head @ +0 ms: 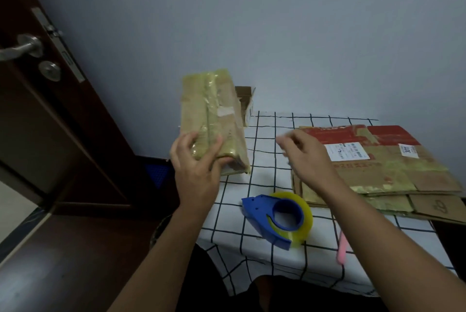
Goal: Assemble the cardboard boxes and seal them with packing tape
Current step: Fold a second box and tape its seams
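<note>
My left hand [195,160] grips the near end of a long taped cardboard box [214,115], held up over the table's left edge and tilted away from me. My right hand [303,154] hovers above the table to the right of the box, blurred, fingers loosely bent and holding nothing. A blue tape dispenser [276,218] with a roll of yellowish clear tape lies on the checked tablecloth [264,150] in front of me. A stack of flattened cardboard boxes [383,168] lies at the right.
A small open cardboard box [246,102] stands at the table's far left corner against the wall. A pink object [342,248] lies near the front edge. A dark wooden door [50,115] stands open at the left, with a blue crate [157,173] on the floor beside it.
</note>
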